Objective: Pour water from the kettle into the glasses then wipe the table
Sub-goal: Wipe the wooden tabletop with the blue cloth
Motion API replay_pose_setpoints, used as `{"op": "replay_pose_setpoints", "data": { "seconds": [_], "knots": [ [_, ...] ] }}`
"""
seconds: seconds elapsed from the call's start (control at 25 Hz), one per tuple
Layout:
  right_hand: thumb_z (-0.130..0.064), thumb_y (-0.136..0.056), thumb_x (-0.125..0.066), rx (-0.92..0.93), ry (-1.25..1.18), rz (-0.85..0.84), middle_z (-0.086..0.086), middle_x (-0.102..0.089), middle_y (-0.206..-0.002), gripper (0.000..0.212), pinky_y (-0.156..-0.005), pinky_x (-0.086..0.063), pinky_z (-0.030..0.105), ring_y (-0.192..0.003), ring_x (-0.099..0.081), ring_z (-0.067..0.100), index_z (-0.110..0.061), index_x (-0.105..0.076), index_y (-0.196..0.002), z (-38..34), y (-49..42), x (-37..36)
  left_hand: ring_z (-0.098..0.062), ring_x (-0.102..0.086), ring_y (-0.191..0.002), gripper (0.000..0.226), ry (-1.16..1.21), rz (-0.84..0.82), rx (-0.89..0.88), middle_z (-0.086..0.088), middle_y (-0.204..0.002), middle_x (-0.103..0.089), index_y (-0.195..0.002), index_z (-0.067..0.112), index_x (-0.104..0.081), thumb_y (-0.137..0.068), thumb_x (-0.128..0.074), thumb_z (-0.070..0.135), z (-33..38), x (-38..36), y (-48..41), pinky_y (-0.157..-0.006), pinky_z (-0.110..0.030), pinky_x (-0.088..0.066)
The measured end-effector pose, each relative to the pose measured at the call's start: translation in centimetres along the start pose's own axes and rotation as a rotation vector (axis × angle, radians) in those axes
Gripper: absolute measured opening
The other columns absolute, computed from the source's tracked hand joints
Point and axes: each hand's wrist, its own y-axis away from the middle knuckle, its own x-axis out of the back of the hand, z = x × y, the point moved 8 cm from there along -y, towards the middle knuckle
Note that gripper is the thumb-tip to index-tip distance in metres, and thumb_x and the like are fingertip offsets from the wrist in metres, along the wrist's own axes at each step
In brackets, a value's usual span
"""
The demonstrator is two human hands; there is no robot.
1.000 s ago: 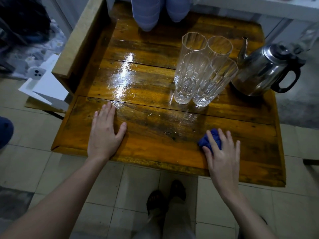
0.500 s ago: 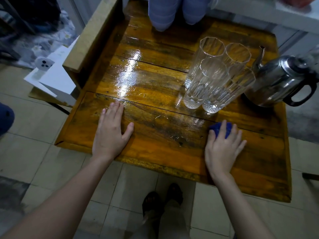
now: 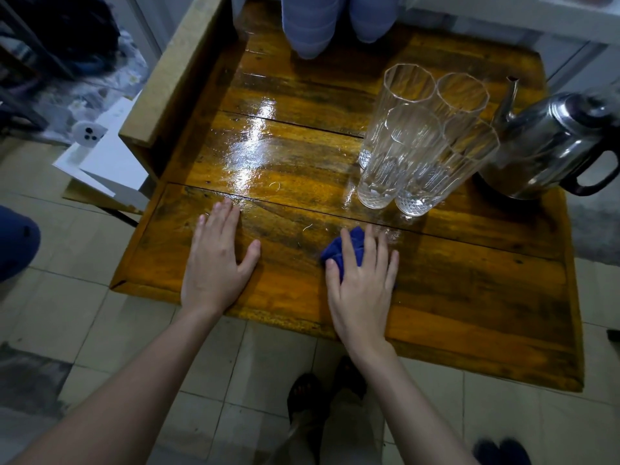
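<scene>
Several tall clear glasses (image 3: 416, 146) stand clustered on the wet, glossy wooden table (image 3: 469, 280), right of centre. A steel kettle (image 3: 550, 142) with a black handle sits just right of them, spout toward the glasses. My right hand (image 3: 360, 280) presses a crumpled blue cloth (image 3: 345, 251) flat on the table in front of the glasses; most of the cloth is hidden under the fingers. My left hand (image 3: 218, 260) lies flat on the table near its front left edge, fingers apart, holding nothing.
Another person's knees in light striped trousers (image 3: 332, 21) reach over the table's far edge. A wooden board (image 3: 174, 72) rises along the left side, with white papers (image 3: 107, 159) beyond it. My shoes (image 3: 322, 391) stand on the tiled floor below.
My right hand has slid the blue cloth leftward across the front of the table, toward my left hand. My left hand has stayed planted.
</scene>
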Motion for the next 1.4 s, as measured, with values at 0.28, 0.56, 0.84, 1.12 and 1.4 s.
{"op": "replay_pose_setpoints", "data": {
  "seconds": [0.28, 0.56, 0.84, 1.12, 1.4],
  "knots": [
    [-0.043, -0.099, -0.034, 0.195, 0.016, -0.060, 0.013, -0.028, -0.157, 0.051, -0.118, -0.016, 0.051, -0.147, -0.020, 0.031, -0.025, -0.039, -0.146, -1.7, 2.5, -0.5, -0.018, -0.017, -0.147, 0.065, -0.001, 0.012, 0.006, -0.006, -0.157, -0.025, -0.148, 0.013, -0.029, -0.095, -0.040, 0.048, 0.2, 0.1, 0.1, -0.120, -0.039, -0.012],
    [-0.047, -0.099, -0.031, 0.372, 0.068, -0.143, 0.011, -0.018, -0.159, 0.055, -0.118, -0.010, 0.046, -0.146, -0.018, 0.030, -0.027, -0.029, -0.150, 5.1, 5.4, 0.9, -0.017, -0.016, -0.147, 0.066, 0.018, 0.004, 0.009, -0.006, -0.158, -0.024, -0.148, 0.013, -0.029, -0.095, -0.039, 0.049, 0.2, 0.3, 0.1, -0.120, -0.037, -0.009],
    [-0.054, -0.097, -0.021, -0.008, 0.026, -0.113, 0.011, -0.016, -0.160, 0.062, -0.119, -0.010, 0.050, -0.148, -0.011, 0.027, -0.024, -0.030, -0.150, 14.9, 2.7, 4.1, -0.016, -0.015, -0.147, 0.066, 0.005, 0.010, 0.005, -0.006, -0.158, -0.024, -0.149, 0.013, -0.029, -0.095, -0.038, 0.049, 0.2, 0.3, 0.1, -0.120, -0.035, -0.007],
    [-0.044, -0.099, -0.033, 0.105, -0.002, -0.067, 0.014, -0.028, -0.157, 0.057, -0.119, -0.010, 0.049, -0.146, -0.018, 0.029, -0.018, -0.032, -0.150, 5.6, 0.0, 2.1, -0.015, -0.015, -0.147, 0.065, 0.012, 0.030, -0.005, -0.005, -0.157, -0.025, -0.149, 0.012, -0.028, -0.096, -0.041, 0.047, 0.1, 0.2, 0.1, -0.121, -0.036, -0.008],
    [-0.047, -0.100, -0.032, 0.314, 0.014, -0.131, 0.010, -0.023, -0.159, 0.059, -0.120, -0.010, 0.046, -0.148, -0.015, 0.026, -0.019, -0.027, -0.151, -3.7, 0.4, -1.2, -0.014, -0.017, -0.146, 0.062, 0.097, 0.043, -0.003, -0.003, -0.157, -0.026, -0.148, 0.016, -0.031, -0.095, -0.043, 0.047, -0.1, 0.5, 0.2, -0.121, -0.036, -0.010]
  ]
}}
